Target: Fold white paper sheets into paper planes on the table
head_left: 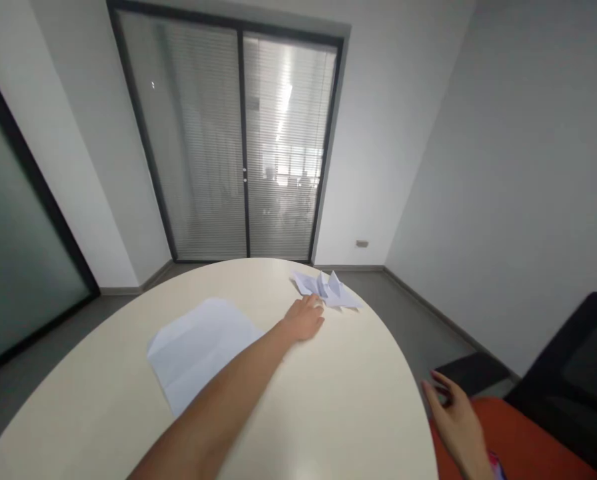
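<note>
My left hand (304, 318) reaches across the table to its far right side. Its fingertips are at the near edge of a folded white paper piece (323, 290) with pointed, raised folds; whether they touch it I cannot tell. The fingers are loosely bent and a little apart, with nothing visible in them. A larger white sheet of paper (203, 343), creased and with cut or folded corners, lies flat to the left, partly covered by my left forearm. Off the table's right edge, my right hand (456, 420) hangs above an orange seat, fingers curved and apart, holding nothing.
The round cream table (348, 400) fills the lower middle. A chair with an orange seat (523, 440) and black back (578, 373) stands close on the right. Behind the table is a glass partition with blinds (203, 147); a white wall (538, 180) rises at right.
</note>
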`<state>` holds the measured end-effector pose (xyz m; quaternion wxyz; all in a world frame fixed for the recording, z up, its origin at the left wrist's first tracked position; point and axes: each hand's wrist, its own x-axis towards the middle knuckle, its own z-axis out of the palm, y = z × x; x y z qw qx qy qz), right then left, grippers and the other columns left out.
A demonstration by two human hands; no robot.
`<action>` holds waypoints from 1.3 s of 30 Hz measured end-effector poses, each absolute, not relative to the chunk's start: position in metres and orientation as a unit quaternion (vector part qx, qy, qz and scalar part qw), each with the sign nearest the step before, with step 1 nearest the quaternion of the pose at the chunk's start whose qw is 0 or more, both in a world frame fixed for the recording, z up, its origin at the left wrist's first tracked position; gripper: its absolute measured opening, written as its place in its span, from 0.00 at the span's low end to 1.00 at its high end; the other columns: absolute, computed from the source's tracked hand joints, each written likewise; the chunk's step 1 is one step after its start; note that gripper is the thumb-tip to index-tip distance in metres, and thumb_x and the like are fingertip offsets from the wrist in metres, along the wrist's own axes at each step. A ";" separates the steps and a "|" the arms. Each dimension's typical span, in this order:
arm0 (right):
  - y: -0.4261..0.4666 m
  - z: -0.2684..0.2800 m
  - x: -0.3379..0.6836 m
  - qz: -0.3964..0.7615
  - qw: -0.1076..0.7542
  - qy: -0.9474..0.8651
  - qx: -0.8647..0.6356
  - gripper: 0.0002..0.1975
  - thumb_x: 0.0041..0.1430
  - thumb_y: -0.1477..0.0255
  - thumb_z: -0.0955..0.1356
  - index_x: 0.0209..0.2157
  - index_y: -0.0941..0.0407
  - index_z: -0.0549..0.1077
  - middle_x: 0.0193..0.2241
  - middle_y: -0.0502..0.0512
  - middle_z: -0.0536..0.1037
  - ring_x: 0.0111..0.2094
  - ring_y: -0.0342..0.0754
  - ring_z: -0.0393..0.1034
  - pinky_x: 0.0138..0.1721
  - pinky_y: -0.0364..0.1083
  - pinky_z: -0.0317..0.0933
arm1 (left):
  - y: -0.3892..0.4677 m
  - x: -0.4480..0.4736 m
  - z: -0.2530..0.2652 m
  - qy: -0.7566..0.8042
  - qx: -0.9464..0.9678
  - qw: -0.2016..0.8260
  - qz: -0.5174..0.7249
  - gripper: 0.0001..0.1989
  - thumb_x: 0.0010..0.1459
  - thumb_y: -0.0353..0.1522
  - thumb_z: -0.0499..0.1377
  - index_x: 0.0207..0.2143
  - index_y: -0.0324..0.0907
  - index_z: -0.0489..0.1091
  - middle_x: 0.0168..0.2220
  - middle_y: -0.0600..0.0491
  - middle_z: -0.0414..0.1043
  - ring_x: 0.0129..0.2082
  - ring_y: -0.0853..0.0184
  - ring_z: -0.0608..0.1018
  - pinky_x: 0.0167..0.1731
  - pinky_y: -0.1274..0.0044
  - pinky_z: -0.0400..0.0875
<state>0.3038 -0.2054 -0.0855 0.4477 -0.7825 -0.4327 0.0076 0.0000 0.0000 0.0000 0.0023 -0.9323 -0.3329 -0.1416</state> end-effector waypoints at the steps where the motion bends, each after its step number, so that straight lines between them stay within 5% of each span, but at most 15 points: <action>1: -0.205 -0.075 0.289 0.029 0.452 -0.473 -0.756 0.25 0.56 0.51 0.62 0.42 0.56 0.75 0.38 0.64 0.80 0.40 0.60 0.77 0.40 0.55 0.72 | 0.000 0.002 -0.001 -0.346 -0.927 -0.002 -0.147 0.17 0.67 0.36 0.48 0.46 0.38 0.72 0.59 0.39 0.61 0.56 0.52 0.67 0.53 0.60 0.67; 6: -0.207 -0.029 0.232 -0.044 0.345 -0.634 -0.691 0.18 0.60 0.58 0.65 0.42 0.54 0.77 0.45 0.63 0.77 0.48 0.60 0.72 0.52 0.58 0.64 | 0.003 0.007 -0.006 -0.374 -0.917 -0.021 -0.136 0.17 0.67 0.38 0.48 0.46 0.40 0.72 0.61 0.42 0.57 0.60 0.52 0.63 0.54 0.61 0.68; 11: -0.180 -0.003 0.189 -0.023 0.267 -0.710 -0.652 0.13 0.64 0.66 0.64 0.44 0.54 0.76 0.44 0.60 0.78 0.45 0.54 0.73 0.47 0.50 0.66 | 0.007 0.015 -0.012 -0.391 -0.904 -0.005 -0.171 0.15 0.66 0.36 0.48 0.49 0.40 0.69 0.64 0.42 0.53 0.60 0.51 0.62 0.51 0.61 0.70; 16: -0.134 0.026 0.151 -0.086 0.199 -0.728 -0.650 0.12 0.61 0.69 0.67 0.45 0.56 0.76 0.43 0.62 0.78 0.42 0.57 0.73 0.41 0.50 0.67 | 0.006 0.024 -0.012 -0.399 -0.904 0.000 -0.155 0.15 0.66 0.32 0.48 0.52 0.40 0.67 0.60 0.41 0.60 0.58 0.53 0.64 0.53 0.62 0.69; 22: -0.107 0.064 0.124 -0.128 0.258 -0.727 -0.623 0.15 0.63 0.74 0.64 0.51 0.58 0.71 0.49 0.65 0.74 0.48 0.58 0.69 0.45 0.53 0.67 | 0.001 0.010 0.007 -0.390 -0.895 -0.045 -0.212 0.16 0.64 0.28 0.50 0.53 0.41 0.66 0.58 0.45 0.65 0.57 0.59 0.68 0.56 0.68 0.66; 28: -0.101 0.068 0.102 -0.155 0.306 -0.765 -0.545 0.32 0.59 0.83 0.62 0.64 0.57 0.58 0.65 0.63 0.59 0.65 0.61 0.51 0.57 0.60 0.59 | -0.018 -0.044 0.028 -0.371 -0.884 0.015 -0.284 0.19 0.66 0.27 0.45 0.56 0.45 0.66 0.60 0.50 0.65 0.58 0.63 0.69 0.60 0.71 0.63; 33: -0.096 0.072 0.063 -0.174 0.248 -0.812 -0.499 0.15 0.63 0.78 0.64 0.50 0.57 0.73 0.50 0.62 0.75 0.57 0.59 0.62 0.51 0.56 0.63 | -0.051 -0.110 0.031 -0.394 -0.871 0.049 -0.289 0.17 0.68 0.29 0.46 0.53 0.43 0.68 0.60 0.49 0.65 0.57 0.60 0.72 0.56 0.69 0.69; 39: -0.100 0.070 -0.002 -0.183 0.249 -0.826 -0.471 0.08 0.62 0.74 0.67 0.42 0.56 0.76 0.47 0.60 0.76 0.46 0.55 0.68 0.44 0.51 0.66 | -0.095 -0.173 0.030 -0.456 -0.826 0.019 -0.330 0.15 0.68 0.30 0.46 0.49 0.45 0.71 0.61 0.50 0.65 0.55 0.59 0.73 0.55 0.67 0.71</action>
